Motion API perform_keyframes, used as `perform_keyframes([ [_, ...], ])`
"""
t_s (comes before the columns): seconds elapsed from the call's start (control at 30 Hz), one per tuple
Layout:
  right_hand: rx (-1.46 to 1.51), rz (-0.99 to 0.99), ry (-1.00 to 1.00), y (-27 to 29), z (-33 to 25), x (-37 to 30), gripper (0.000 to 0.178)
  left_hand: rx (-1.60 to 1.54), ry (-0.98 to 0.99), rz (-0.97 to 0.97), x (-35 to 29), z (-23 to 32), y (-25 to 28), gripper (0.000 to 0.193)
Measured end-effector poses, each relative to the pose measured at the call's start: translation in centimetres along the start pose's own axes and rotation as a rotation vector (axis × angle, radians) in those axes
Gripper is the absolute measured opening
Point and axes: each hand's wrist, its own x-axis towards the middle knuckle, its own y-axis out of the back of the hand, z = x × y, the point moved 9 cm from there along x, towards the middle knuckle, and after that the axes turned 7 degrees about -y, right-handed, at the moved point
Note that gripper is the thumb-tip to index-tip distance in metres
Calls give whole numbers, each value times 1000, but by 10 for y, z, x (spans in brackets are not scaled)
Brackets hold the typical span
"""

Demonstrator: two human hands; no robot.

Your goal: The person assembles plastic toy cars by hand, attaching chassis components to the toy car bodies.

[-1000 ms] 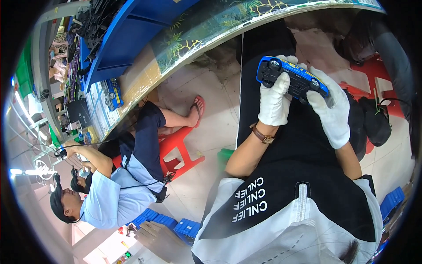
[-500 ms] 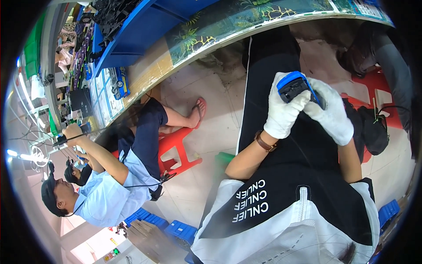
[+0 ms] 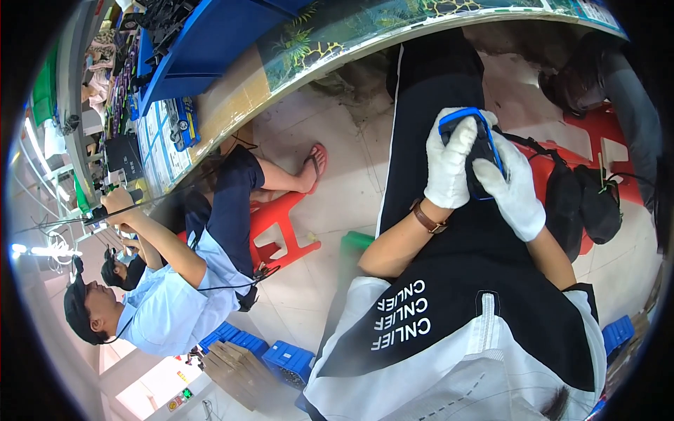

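Above my lap I hold a toy car (image 3: 481,150) with a blue edge and a black face turned up toward me. My left hand (image 3: 447,168), in a white glove, is wrapped round its left side, the thumb lying on the black face. Also gloved in white, my right hand (image 3: 518,198) grips the right side near the lower end, with its thumb on the black part. The gloves hide much of the car's sides and its far face.
A workbench (image 3: 246,105) runs along the far side, with a blue bin (image 3: 210,56) of black parts and another blue toy car (image 3: 184,125) on it. At the left a co-worker (image 3: 175,288) sits on a red stool (image 3: 281,231). Black bags (image 3: 590,203) hang at the right.
The toy car has turned in my hands, so more of its length and black face shows. My left thumb has moved up on it, and my right hand has shifted lower and left.
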Motion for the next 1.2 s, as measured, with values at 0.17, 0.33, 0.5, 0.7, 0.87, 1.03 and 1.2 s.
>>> perform_keyframes([
  [0.17, -38, 7, -67, 1, 2, 5, 50, -72, 13, 118, 1, -4, 11, 24],
  [0.33, -20, -53, -60, -6, -9, -4, 50, -75, -65, 223, 6, 14, 24, 45],
  [0.5, -99, 11, 47, -8, -7, -2, 47, -84, -73, 181, 10, 15, 26, 42],
  [0.7, 51, 40, 12, -13, -9, 1, 46, -60, -76, 276, 7, 16, 34, 43],
  [0.87, -64, 33, 71, -15, -16, 1, 45, -143, -44, 342, 9, 17, 39, 36],
  [1.03, 397, -123, -213, -14, 10, 7, 43, -172, -1, 455, 6, 14, 43, 33],
  [1.2, 349, -89, -202, -7, 10, 13, 55, -122, 21, 439, 6, 13, 42, 26],
])
